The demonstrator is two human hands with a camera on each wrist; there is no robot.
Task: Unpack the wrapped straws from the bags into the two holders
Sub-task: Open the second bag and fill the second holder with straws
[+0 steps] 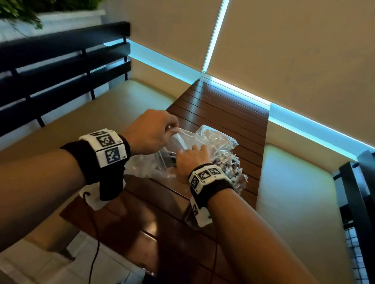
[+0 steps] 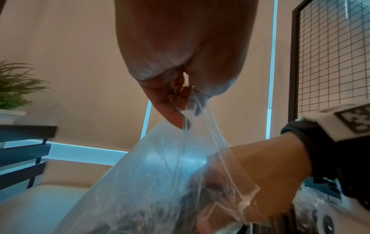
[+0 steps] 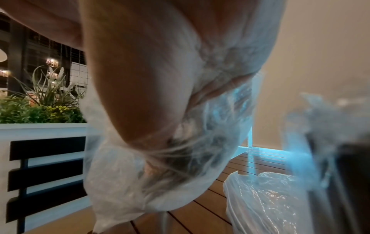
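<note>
- Head view: nearest are the two forearms w/ tagged wristbands. Left hand pinches the mouth of a clear bag and lifts it; right hand reaches into it, fingers hidden by plastic. A pile of wrapped straws lies just right of that hand on the slatted table. Holders aren't clearly seen.
- Left wrist view: thumb & fingers nip the rim. I'd keep that pull upward so the mouth stays wide.
- Right wrist view: the right hand's palm is draped in film, blurry; can't tell if it's grasping anything. A second bag sits beside it. Best to grab a bundle lengthwise, not crush the wrappers.
</note>
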